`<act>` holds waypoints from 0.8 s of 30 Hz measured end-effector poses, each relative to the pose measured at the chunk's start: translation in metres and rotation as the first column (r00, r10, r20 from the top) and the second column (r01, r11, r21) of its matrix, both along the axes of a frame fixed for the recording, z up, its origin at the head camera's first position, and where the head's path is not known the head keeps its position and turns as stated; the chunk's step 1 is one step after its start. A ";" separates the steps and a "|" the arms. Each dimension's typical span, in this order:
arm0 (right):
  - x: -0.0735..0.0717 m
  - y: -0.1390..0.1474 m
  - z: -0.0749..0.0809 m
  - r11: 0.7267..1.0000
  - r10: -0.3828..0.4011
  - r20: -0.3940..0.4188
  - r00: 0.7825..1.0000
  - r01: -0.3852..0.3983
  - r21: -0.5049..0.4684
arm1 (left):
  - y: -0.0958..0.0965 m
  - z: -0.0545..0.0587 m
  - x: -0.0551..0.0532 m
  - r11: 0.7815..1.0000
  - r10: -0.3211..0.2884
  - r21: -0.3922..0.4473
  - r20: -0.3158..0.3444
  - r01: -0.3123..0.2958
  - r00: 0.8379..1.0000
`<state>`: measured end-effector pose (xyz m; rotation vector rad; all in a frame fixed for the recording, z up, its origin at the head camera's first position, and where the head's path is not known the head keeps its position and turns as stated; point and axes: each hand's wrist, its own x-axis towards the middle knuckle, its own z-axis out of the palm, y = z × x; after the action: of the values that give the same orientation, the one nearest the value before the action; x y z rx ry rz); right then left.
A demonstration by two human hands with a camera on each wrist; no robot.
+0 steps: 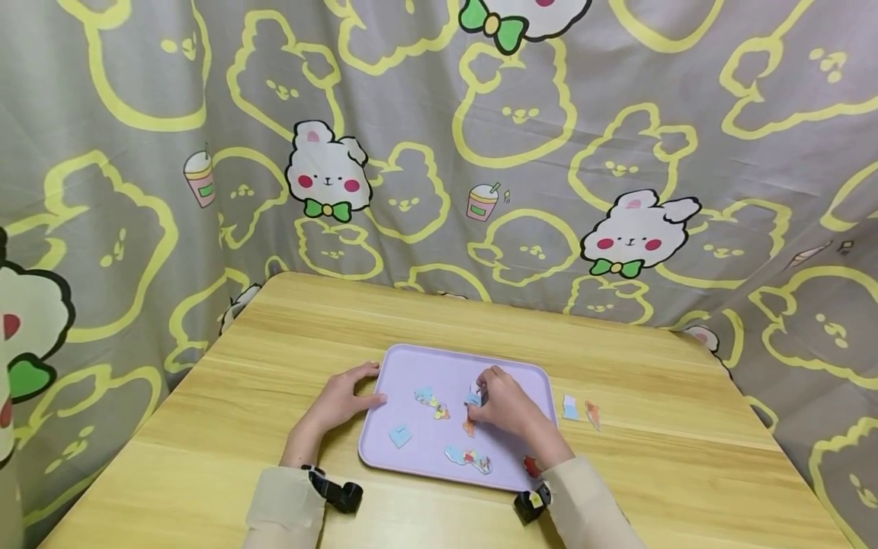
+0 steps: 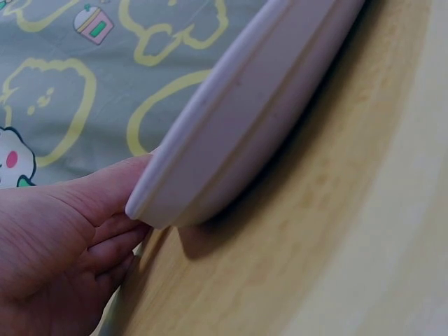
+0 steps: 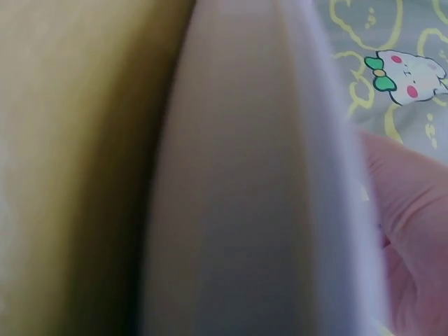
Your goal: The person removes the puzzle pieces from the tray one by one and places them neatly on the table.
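A lilac tray (image 1: pixel 411 358) lies on the table with colourful jigsaw puzzle pieces on it. My left hand (image 1: pixel 339 400) holds the tray's left rim, thumb over the edge; in the left wrist view the left hand (image 2: pixel 63 245) has its other fingers bent below the rim. Over the tray's right half, my right hand (image 1: pixel 507 404) pinches a blue-and-white puzzle piece (image 1: pixel 472 398). Directly below it is an orange piece (image 1: pixel 469 428). In the right wrist view the tray's side (image 3: pixel 238 175) hides most of the right hand (image 3: pixel 413 224).
Joined pieces (image 1: pixel 432 402) lie left of the right hand, and another strip (image 1: pixel 469 459) is near the front rim. A light-blue piece (image 1: pixel 400 436) sits at front left, a red piece (image 1: pixel 531 466) by the right wrist. Right of the tray are a blue-white piece (image 1: pixel 570 407) and an orange piece (image 1: pixel 593 414).
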<state>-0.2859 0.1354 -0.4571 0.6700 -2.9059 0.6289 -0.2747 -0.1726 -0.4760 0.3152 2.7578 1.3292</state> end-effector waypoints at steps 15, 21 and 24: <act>0.006 0.009 -0.001 0.951 0.056 -0.016 0.998 -0.059 -0.305 | 0.001 0.001 0.000 1.000 0.004 -0.006 0.005 -0.004 1.000; 0.006 0.011 -0.001 0.949 0.064 -0.010 0.998 -0.064 -0.308 | 0.001 0.001 0.001 1.000 0.005 -0.015 0.001 -0.005 1.000; 0.005 0.012 -0.001 0.948 0.070 -0.011 0.997 -0.070 -0.309 | 0.001 0.000 0.001 1.000 0.006 -0.013 -0.002 -0.006 1.000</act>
<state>-0.2804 0.1479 -0.4585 0.7303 -2.7026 1.0638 -0.2741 -0.1714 -0.4757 0.3084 2.7696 1.3129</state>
